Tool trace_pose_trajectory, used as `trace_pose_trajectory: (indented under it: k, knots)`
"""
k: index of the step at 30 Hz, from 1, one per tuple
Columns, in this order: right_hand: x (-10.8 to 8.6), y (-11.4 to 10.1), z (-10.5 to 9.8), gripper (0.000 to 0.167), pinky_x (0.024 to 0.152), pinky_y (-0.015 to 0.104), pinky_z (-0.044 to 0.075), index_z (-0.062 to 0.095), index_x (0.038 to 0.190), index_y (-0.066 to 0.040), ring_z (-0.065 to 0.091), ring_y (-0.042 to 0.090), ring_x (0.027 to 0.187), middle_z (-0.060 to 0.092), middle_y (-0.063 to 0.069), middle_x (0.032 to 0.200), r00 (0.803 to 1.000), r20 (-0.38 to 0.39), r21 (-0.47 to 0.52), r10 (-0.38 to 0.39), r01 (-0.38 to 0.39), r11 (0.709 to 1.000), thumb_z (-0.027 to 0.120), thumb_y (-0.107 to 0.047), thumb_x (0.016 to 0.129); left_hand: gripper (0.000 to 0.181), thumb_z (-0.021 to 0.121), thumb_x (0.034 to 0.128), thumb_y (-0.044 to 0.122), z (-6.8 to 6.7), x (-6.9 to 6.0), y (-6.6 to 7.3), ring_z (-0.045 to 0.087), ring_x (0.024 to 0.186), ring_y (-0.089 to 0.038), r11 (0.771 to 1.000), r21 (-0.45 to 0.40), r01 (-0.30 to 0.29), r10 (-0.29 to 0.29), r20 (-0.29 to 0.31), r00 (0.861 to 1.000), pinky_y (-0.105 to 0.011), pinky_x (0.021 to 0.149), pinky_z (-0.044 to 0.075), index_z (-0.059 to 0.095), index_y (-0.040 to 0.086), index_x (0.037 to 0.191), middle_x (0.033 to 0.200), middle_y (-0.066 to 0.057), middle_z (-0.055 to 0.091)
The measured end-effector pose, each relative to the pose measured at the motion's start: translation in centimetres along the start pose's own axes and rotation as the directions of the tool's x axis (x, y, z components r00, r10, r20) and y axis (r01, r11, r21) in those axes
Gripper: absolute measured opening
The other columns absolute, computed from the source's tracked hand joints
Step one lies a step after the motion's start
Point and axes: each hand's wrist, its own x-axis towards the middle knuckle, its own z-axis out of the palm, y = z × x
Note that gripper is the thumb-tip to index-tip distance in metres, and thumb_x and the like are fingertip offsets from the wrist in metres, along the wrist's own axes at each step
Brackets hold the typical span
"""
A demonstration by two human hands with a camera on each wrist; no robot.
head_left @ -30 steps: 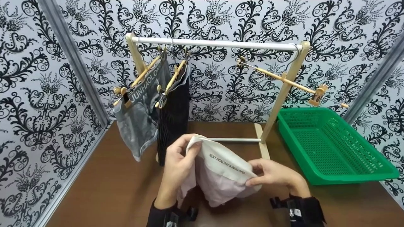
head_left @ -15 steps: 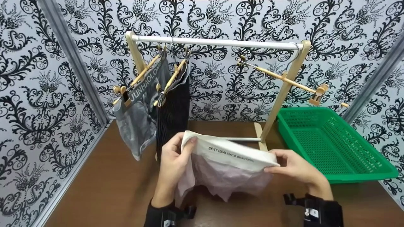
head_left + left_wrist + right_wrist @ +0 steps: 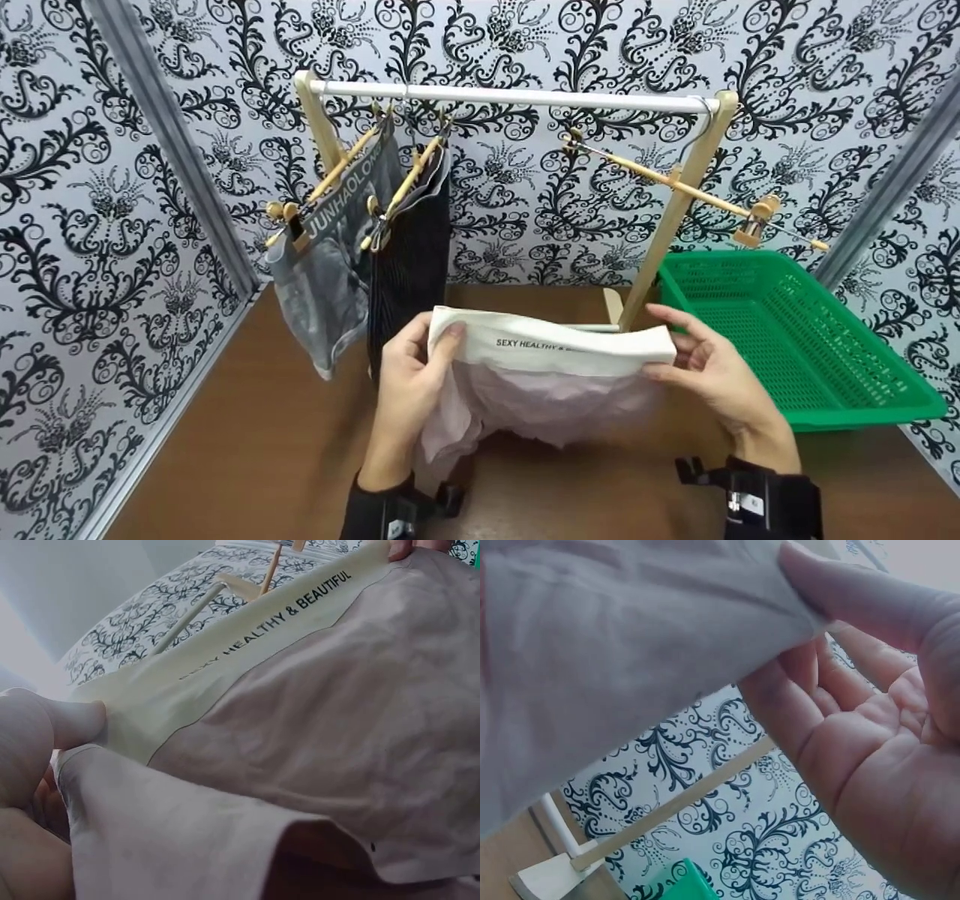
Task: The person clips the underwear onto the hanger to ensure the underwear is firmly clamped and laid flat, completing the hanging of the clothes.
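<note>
A pale pink garment (image 3: 562, 401) with a cream waistband, printed "SEXY HEALTHY &" in the head view, is stretched between both hands above the table. The left hand (image 3: 412, 375) pinches the waistband's left end, thumb in front. At the other end the right hand (image 3: 720, 371) pinches the band between thumb and finger, its other fingers spread. In the left wrist view the garment (image 3: 322, 742) fills most of the picture, with the left hand (image 3: 37, 765) at its edge. The right wrist view shows the right hand (image 3: 877, 712) pinching a corner of the cloth (image 3: 630, 652).
A rack with a white rail (image 3: 517, 95) stands behind the hands. On its left hang grey shorts (image 3: 319, 289) and a dark striped garment (image 3: 409, 262) from clip hangers. A bare clip hanger (image 3: 645, 171) hangs at the right, over a green basket (image 3: 810, 416) on the brown table (image 3: 247, 450).
The right hand has moved right and slightly up, drawing the waistband out wide and nearly level. The left hand has shifted slightly left, still pinching the cloth.
</note>
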Motion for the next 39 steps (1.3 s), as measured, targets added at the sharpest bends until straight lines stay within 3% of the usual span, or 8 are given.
trace_pose_trajectory:
  k: [4, 9, 14, 19, 23, 27, 32, 39]
  knots:
    - [0.2, 0.1, -0.1, 0.084, 0.086, 0.039, 0.057, 0.029, 0.158, -0.004, 0.069, 0.034, 0.105, 0.066, 0.022, 0.127, 0.991, 0.124, -0.051, 0.045, -0.039, 0.998, 0.068, 0.016, 0.086, 0.010, 0.068, 0.0974, 0.008, 0.0, 0.0, 0.1, 0.064, 0.075, -0.020, 1.000, -0.009, -0.011, 0.011, 0.002, 1.000, -0.028, 0.065, 0.053, 0.071, 0.001, 0.103, 0.090, -0.008, 0.072]
    - [0.7, 0.7, 0.0, 0.084, 0.075, 0.035, 0.059, 0.024, 0.159, -0.001, 0.072, 0.032, 0.089, 0.071, 0.021, 0.119, 0.954, 0.270, -0.166, 0.128, -0.084, 0.983, 0.072, 0.004, 0.089, 0.010, 0.067, 0.0968, 0.005, 0.1, 0.1, 0.1, 0.060, 0.073, -0.016, 0.999, -0.020, -0.035, 0.035, 0.013, 0.999, -0.025, 0.064, 0.051, 0.070, -0.002, 0.103, 0.086, -0.009, 0.070]
    - [0.6, 0.6, 0.0, 0.066, 0.076, 0.037, 0.060, 0.039, 0.153, 0.002, 0.073, 0.030, 0.091, 0.072, 0.022, 0.114, 0.952, 0.299, -0.146, 0.066, -0.023, 0.989, 0.066, 0.007, 0.093, 0.010, 0.068, 0.0966, 0.006, 0.0, 0.1, 0.1, 0.059, 0.072, -0.016, 0.999, -0.018, -0.026, 0.026, -0.006, 1.000, -0.025, 0.062, 0.049, 0.071, -0.001, 0.103, 0.087, -0.009, 0.070]
    - [-0.1, -0.5, 0.2, 0.038, 0.077, 0.030, 0.058, 0.064, 0.128, 0.009, 0.071, 0.020, 0.090, 0.073, 0.016, 0.111, 0.992, 0.129, -0.141, -0.004, 0.022, 0.990, 0.068, 0.009, 0.090, 0.011, 0.068, 0.0970, 0.008, -0.1, 0.1, 0.2, 0.064, 0.075, -0.019, 1.000, -0.025, 0.002, -0.003, -0.037, 0.999, -0.027, 0.065, 0.052, 0.072, 0.001, 0.105, 0.090, -0.009, 0.072]
    - [-0.3, -1.0, 0.7, 0.032, 0.077, 0.027, 0.055, 0.066, 0.120, 0.010, 0.069, 0.017, 0.086, 0.074, 0.012, 0.100, 0.998, -0.016, -0.074, -0.058, 0.057, 0.996, 0.065, 0.015, 0.088, 0.011, 0.068, 0.0976, 0.009, -0.1, 0.1, 0.2, 0.064, 0.075, -0.020, 1.000, -0.025, 0.010, -0.011, -0.044, 0.999, -0.028, 0.065, 0.053, 0.071, 0.001, 0.105, 0.089, -0.010, 0.071]
    - [0.1, -1.3, 1.6, 0.027, 0.072, 0.023, 0.053, 0.067, 0.116, 0.013, 0.065, 0.015, 0.082, 0.072, 0.010, 0.093, 0.977, -0.182, -0.002, -0.113, 0.114, 0.993, 0.062, 0.018, 0.089, 0.012, 0.068, 0.0979, 0.010, -0.1, 0.0, 0.2, 0.064, 0.073, -0.021, 0.999, -0.029, 0.020, -0.022, -0.055, 0.998, -0.029, 0.063, 0.053, 0.072, 0.001, 0.105, 0.088, -0.010, 0.071]
    - [0.5, -2.1, 2.7, 0.022, 0.070, 0.020, 0.054, 0.068, 0.111, 0.015, 0.067, 0.014, 0.081, 0.074, 0.010, 0.095, 0.919, -0.382, 0.034, -0.098, 0.120, 0.992, 0.067, 0.014, 0.089, 0.015, 0.068, 0.0981, 0.012, -0.1, 0.0, 0.2, 0.066, 0.074, -0.021, 0.999, -0.016, 0.048, -0.049, -0.066, 0.997, -0.029, 0.064, 0.054, 0.073, -0.001, 0.105, 0.089, -0.010, 0.073]
    - [-0.4, -3.8, 2.4, 0.038, 0.069, 0.023, 0.057, 0.064, 0.123, 0.014, 0.072, 0.018, 0.081, 0.074, 0.016, 0.103, 0.895, -0.424, -0.040, -0.140, 0.136, 0.990, 0.070, 0.017, 0.086, 0.014, 0.068, 0.0973, 0.009, -0.2, 0.1, 0.2, 0.069, 0.074, -0.020, 1.000, 0.008, 0.026, -0.026, -0.036, 0.999, -0.029, 0.064, 0.057, 0.073, -0.002, 0.104, 0.091, -0.010, 0.075]
